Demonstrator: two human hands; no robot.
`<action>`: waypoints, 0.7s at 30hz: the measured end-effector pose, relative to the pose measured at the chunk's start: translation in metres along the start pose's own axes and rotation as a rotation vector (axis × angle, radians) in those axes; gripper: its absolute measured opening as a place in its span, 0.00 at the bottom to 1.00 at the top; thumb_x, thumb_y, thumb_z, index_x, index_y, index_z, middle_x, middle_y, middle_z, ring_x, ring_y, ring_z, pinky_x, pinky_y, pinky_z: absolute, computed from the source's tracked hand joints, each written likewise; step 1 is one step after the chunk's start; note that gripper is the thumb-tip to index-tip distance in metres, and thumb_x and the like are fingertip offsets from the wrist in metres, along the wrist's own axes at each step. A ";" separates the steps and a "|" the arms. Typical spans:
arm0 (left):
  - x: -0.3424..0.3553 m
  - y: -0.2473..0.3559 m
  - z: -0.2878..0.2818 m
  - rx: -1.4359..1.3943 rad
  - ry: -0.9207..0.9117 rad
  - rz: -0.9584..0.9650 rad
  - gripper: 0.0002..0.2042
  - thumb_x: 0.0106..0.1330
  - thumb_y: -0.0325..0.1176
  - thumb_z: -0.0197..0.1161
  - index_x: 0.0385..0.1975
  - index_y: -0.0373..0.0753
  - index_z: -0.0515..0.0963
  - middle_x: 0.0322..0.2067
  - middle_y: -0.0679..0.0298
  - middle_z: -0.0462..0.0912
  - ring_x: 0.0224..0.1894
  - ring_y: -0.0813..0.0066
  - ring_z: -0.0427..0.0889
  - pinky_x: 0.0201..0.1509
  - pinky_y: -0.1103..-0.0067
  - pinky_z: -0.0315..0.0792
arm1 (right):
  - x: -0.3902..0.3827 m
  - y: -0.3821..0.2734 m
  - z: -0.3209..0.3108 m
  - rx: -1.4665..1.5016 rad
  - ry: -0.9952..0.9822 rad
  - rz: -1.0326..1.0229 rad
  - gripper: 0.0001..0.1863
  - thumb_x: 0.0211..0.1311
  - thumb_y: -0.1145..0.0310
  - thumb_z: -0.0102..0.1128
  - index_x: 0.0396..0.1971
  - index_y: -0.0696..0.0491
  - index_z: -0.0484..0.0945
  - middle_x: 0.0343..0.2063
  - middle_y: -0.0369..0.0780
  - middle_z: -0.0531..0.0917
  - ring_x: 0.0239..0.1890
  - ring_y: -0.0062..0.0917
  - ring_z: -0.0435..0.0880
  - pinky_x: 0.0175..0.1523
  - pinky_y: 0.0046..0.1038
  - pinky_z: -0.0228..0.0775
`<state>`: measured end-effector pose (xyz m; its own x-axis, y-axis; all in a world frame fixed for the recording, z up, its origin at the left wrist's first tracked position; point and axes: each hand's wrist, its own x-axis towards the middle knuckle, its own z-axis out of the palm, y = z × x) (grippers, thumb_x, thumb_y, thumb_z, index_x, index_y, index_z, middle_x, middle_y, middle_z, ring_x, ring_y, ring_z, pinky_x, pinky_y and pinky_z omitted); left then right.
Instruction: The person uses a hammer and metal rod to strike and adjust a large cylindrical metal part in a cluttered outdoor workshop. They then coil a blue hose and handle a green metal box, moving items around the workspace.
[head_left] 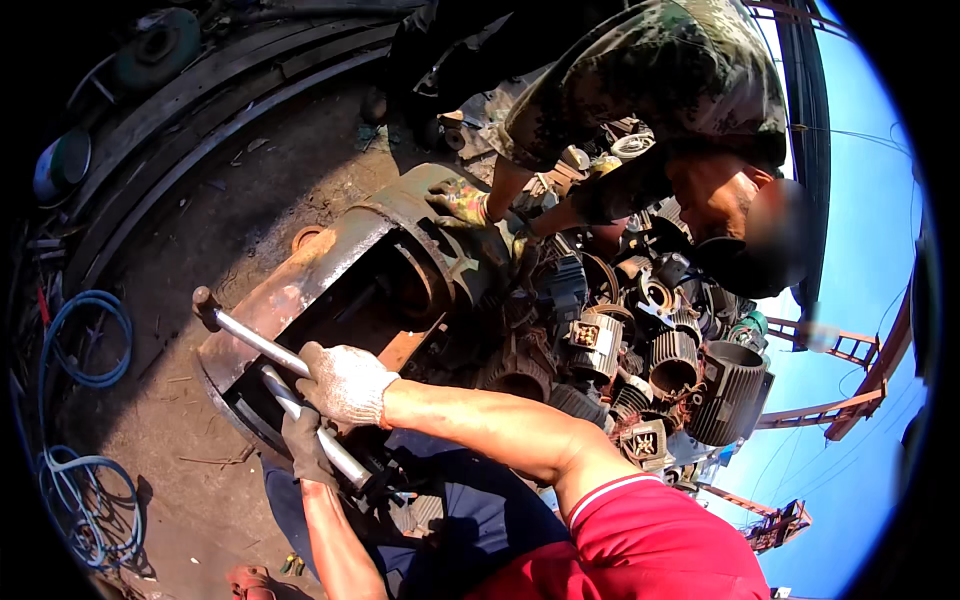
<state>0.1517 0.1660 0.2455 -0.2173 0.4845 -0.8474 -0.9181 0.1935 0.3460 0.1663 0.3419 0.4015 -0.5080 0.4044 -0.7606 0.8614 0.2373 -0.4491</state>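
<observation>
My right hand [342, 383], in a whitish knit glove, is closed on the silver handle of a hammer [258, 338], whose rusty head is raised at the left. Below it, my left hand [304, 440], in a dark glove, grips a silver metal bar [343, 455] that slants up to the open end of a large, rusty, greenish cylindrical housing [291, 285]. The housing lies on its side with a long rectangular opening and a dark interior. A co-worker in camouflage clothing [660, 70] bends over its far end, with a patterned gloved hand [455, 200] resting on it.
A pile of old finned motor casings [675, 365] lies to the right. Blue coiled hoses [85, 345] lie on dirt ground [180, 400] at the left, near long metal beams [200, 110] and a white-and-green bucket [62, 168]. Rusty steel framework [850, 400] stands against the sky.
</observation>
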 end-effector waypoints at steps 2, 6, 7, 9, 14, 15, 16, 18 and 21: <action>0.001 -0.015 -0.012 0.043 0.050 -0.056 0.07 0.65 0.33 0.60 0.35 0.36 0.75 0.23 0.65 0.77 0.18 0.76 0.74 0.21 0.79 0.68 | -0.038 -0.001 -0.009 0.060 0.073 0.002 0.19 0.68 0.59 0.57 0.46 0.62 0.75 0.33 0.58 0.85 0.41 0.54 0.86 0.49 0.49 0.76; -0.026 -0.002 -0.003 -0.165 -0.024 -0.294 0.05 0.66 0.32 0.59 0.31 0.41 0.72 0.20 0.68 0.73 0.19 0.73 0.75 0.24 0.78 0.74 | -0.116 0.007 -0.022 0.187 0.129 0.007 0.20 0.67 0.57 0.58 0.46 0.61 0.77 0.33 0.57 0.86 0.41 0.53 0.87 0.48 0.48 0.77; -0.022 -0.005 -0.017 -0.155 0.014 -0.356 0.05 0.65 0.32 0.60 0.31 0.41 0.71 0.21 0.67 0.74 0.20 0.72 0.76 0.26 0.77 0.76 | -0.143 -0.002 -0.028 0.254 0.080 0.033 0.21 0.67 0.56 0.58 0.45 0.61 0.77 0.33 0.57 0.86 0.42 0.53 0.87 0.49 0.47 0.77; -0.066 0.003 -0.003 0.004 0.057 -0.322 0.09 0.63 0.33 0.63 0.31 0.42 0.69 0.22 0.65 0.74 0.18 0.71 0.75 0.25 0.75 0.78 | -0.186 0.021 -0.008 0.147 0.101 0.058 0.22 0.67 0.56 0.58 0.48 0.61 0.77 0.36 0.57 0.86 0.46 0.51 0.87 0.52 0.46 0.77; -0.098 0.016 -0.007 0.259 -0.174 -0.500 0.02 0.66 0.28 0.56 0.30 0.41 0.72 0.21 0.64 0.75 0.17 0.68 0.75 0.23 0.70 0.78 | -0.267 0.048 0.027 0.184 0.012 0.180 0.25 0.66 0.54 0.57 0.52 0.60 0.79 0.46 0.56 0.86 0.52 0.51 0.85 0.57 0.47 0.75; -0.095 0.010 -0.017 0.271 -0.132 -0.513 0.03 0.68 0.29 0.58 0.33 0.39 0.73 0.21 0.63 0.76 0.18 0.67 0.76 0.22 0.71 0.78 | -0.277 0.053 0.032 0.186 -0.022 0.217 0.26 0.65 0.54 0.56 0.53 0.59 0.79 0.47 0.56 0.86 0.52 0.51 0.85 0.57 0.47 0.74; -0.109 0.013 -0.012 0.256 -0.155 -0.543 0.04 0.68 0.30 0.59 0.33 0.39 0.73 0.21 0.63 0.76 0.18 0.68 0.76 0.22 0.73 0.78 | -0.289 0.064 0.037 0.196 -0.008 0.227 0.26 0.65 0.53 0.56 0.53 0.60 0.79 0.47 0.56 0.86 0.52 0.51 0.85 0.58 0.47 0.74; -0.112 0.016 -0.010 0.292 -0.162 -0.572 0.05 0.68 0.30 0.61 0.38 0.38 0.74 0.21 0.64 0.75 0.18 0.69 0.76 0.21 0.76 0.76 | -0.299 0.085 0.047 0.206 0.012 0.263 0.27 0.65 0.53 0.56 0.53 0.61 0.79 0.46 0.57 0.86 0.52 0.51 0.85 0.57 0.46 0.75; -0.134 0.043 0.015 0.427 -0.094 -0.593 0.08 0.67 0.34 0.66 0.37 0.39 0.74 0.22 0.67 0.78 0.18 0.74 0.78 0.21 0.78 0.76 | -0.305 0.075 0.034 0.369 -0.024 0.400 0.28 0.65 0.52 0.59 0.50 0.65 0.78 0.41 0.60 0.86 0.47 0.53 0.86 0.51 0.44 0.77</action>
<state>0.1468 0.1226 0.3799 0.3227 0.2625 -0.9094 -0.6589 0.7521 -0.0167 0.3857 0.2066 0.5840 -0.1444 0.3785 -0.9143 0.9320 -0.2584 -0.2542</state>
